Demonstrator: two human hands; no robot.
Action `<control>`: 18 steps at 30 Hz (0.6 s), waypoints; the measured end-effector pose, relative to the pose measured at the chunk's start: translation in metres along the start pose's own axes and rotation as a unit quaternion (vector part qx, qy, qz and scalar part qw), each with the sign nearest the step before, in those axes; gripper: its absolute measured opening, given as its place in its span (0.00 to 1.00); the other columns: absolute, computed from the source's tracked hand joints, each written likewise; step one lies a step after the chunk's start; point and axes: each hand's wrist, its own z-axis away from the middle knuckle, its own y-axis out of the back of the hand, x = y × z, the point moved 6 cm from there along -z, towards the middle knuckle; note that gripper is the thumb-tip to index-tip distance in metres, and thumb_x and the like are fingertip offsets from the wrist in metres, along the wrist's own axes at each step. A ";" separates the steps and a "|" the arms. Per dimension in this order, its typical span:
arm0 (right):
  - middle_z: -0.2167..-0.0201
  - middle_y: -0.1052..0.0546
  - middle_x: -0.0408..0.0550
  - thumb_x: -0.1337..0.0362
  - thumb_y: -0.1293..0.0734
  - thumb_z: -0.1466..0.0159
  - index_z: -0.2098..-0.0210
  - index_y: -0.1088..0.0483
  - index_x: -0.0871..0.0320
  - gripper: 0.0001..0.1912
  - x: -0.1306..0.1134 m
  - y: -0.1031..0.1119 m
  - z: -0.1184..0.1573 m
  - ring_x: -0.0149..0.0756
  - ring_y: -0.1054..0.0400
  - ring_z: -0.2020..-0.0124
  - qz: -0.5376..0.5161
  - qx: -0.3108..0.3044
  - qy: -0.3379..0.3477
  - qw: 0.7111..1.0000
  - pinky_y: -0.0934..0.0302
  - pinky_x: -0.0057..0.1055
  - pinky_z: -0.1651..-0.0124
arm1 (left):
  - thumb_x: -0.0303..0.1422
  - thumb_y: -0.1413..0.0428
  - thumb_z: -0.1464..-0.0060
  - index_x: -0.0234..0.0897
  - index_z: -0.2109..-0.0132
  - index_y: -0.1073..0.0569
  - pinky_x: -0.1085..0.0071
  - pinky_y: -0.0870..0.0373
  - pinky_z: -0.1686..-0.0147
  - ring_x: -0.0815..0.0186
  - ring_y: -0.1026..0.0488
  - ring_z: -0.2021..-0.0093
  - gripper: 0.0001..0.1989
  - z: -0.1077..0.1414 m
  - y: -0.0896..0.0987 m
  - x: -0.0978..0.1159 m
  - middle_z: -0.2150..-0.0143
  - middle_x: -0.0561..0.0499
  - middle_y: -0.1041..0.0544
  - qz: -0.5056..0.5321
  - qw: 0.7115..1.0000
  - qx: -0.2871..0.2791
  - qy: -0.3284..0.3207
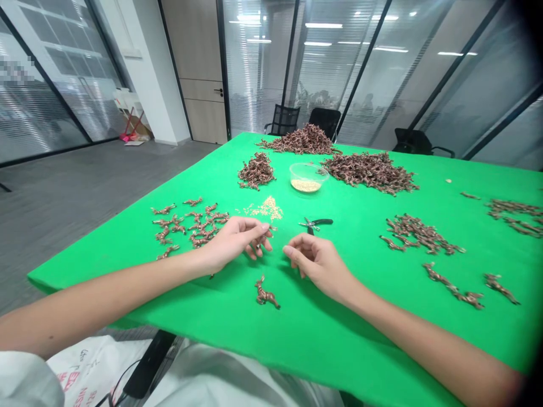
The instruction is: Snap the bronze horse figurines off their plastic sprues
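My left hand (pixel 237 242) is closed, with thumb and forefinger pinched. A small brown tip (pixel 274 228) pokes out there, looking like part of an animal figurine mostly covered by the fingers. My right hand (pixel 320 263) is also closed, its thumb pressed to the fingers; anything in that pinch is too small to make out. Below and between the hands lies one brown, long-eared animal figurine (pixel 266 294). Just beyond them are a scatter of tiny gold-coloured pieces (pixel 270 208) and pliers with black handles (pixel 316 223).
Loose figurines (pixel 203 229) lie left on the green tabletop (pixel 199 322). A clear bowl (pixel 309 172) holds more gold-coloured pieces. Behind and beside it rise heaps of figurines (pixel 369 170). A smaller group (pixel 419 233) lies right. Chairs (pixel 285 120) stand beyond the far edge.
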 end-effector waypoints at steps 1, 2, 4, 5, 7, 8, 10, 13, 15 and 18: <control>0.77 0.27 0.41 0.48 0.33 0.33 0.63 0.30 0.59 0.19 -0.001 0.000 0.000 0.28 0.37 0.80 0.009 -0.002 0.002 1.000 0.42 0.26 0.77 | 0.48 0.39 0.42 0.30 0.61 0.24 0.75 0.28 0.73 0.70 0.26 0.73 0.22 -0.001 0.002 0.001 0.67 0.45 0.19 -0.004 1.000 0.008 -0.007; 0.77 0.27 0.42 0.48 0.34 0.32 0.63 0.30 0.59 0.19 -0.004 -0.001 0.001 0.29 0.36 0.80 0.020 -0.002 0.007 1.000 0.42 0.27 0.77 | 0.47 0.38 0.42 0.30 0.61 0.24 0.75 0.28 0.73 0.70 0.26 0.73 0.21 -0.001 0.005 0.003 0.67 0.45 0.20 -0.008 1.000 0.015 -0.015; 0.76 0.26 0.42 0.49 0.36 0.31 0.62 0.30 0.59 0.17 -0.009 0.000 0.003 0.30 0.35 0.78 0.051 0.004 0.018 0.999 0.42 0.28 0.75 | 0.46 0.38 0.42 0.29 0.62 0.23 0.75 0.28 0.71 0.70 0.25 0.71 0.20 -0.002 0.009 0.006 0.67 0.45 0.19 -0.015 0.999 0.026 -0.032; 0.76 0.26 0.43 0.51 0.37 0.30 0.62 0.30 0.59 0.16 -0.012 0.001 0.004 0.31 0.35 0.78 0.076 0.015 0.025 0.997 0.41 0.29 0.74 | 0.46 0.38 0.41 0.29 0.62 0.23 0.76 0.28 0.71 0.69 0.24 0.71 0.19 -0.003 0.011 0.007 0.66 0.45 0.19 -0.019 0.999 0.032 -0.040; 0.73 0.25 0.44 0.54 0.37 0.30 0.60 0.29 0.58 0.14 -0.018 0.005 0.006 0.33 0.33 0.76 0.149 0.048 0.043 0.987 0.40 0.31 0.71 | 0.46 0.39 0.41 0.29 0.62 0.23 0.76 0.29 0.71 0.70 0.24 0.70 0.20 -0.004 0.015 0.008 0.64 0.44 0.19 -0.024 0.997 0.045 -0.055; 0.70 0.23 0.46 0.56 0.36 0.31 0.57 0.28 0.59 0.12 -0.021 0.006 0.007 0.35 0.31 0.73 0.192 0.064 0.060 0.978 0.38 0.33 0.68 | 0.46 0.39 0.41 0.29 0.61 0.23 0.76 0.29 0.71 0.70 0.24 0.70 0.20 -0.005 0.017 0.009 0.64 0.44 0.19 -0.026 0.996 0.052 -0.061; 0.57 0.21 0.52 0.59 0.35 0.32 0.48 0.30 0.59 0.16 -0.027 0.006 0.010 0.41 0.27 0.61 0.273 0.078 0.118 0.952 0.35 0.39 0.56 | 0.47 0.38 0.42 0.30 0.57 0.24 0.75 0.29 0.71 0.69 0.24 0.70 0.21 -0.006 0.019 0.009 0.63 0.44 0.18 -0.025 0.995 0.071 -0.067; 0.39 0.29 0.58 0.58 0.35 0.33 0.35 0.40 0.61 0.29 -0.031 -0.005 0.014 0.49 0.36 0.40 0.352 0.032 0.200 0.914 0.43 0.49 0.39 | 0.48 0.37 0.43 0.31 0.54 0.28 0.74 0.28 0.71 0.68 0.24 0.70 0.23 -0.007 0.022 0.009 0.63 0.44 0.18 -0.016 0.993 0.098 -0.070; 0.33 0.35 0.59 0.54 0.35 0.32 0.31 0.46 0.63 0.35 -0.028 -0.014 0.015 0.52 0.44 0.33 0.388 -0.021 0.210 0.897 0.49 0.52 0.34 | 0.48 0.37 0.44 0.31 0.55 0.28 0.73 0.28 0.70 0.67 0.24 0.69 0.23 -0.007 0.023 0.010 0.63 0.43 0.18 -0.014 0.991 0.109 -0.071; 0.30 0.41 0.60 0.49 0.39 0.30 0.28 0.52 0.64 0.39 -0.023 -0.021 0.016 0.55 0.52 0.29 0.419 -0.085 0.193 0.883 0.55 0.57 0.33 | 0.48 0.37 0.44 0.31 0.56 0.28 0.73 0.28 0.70 0.67 0.24 0.68 0.23 -0.007 0.025 0.011 0.62 0.42 0.18 -0.015 0.991 0.116 -0.073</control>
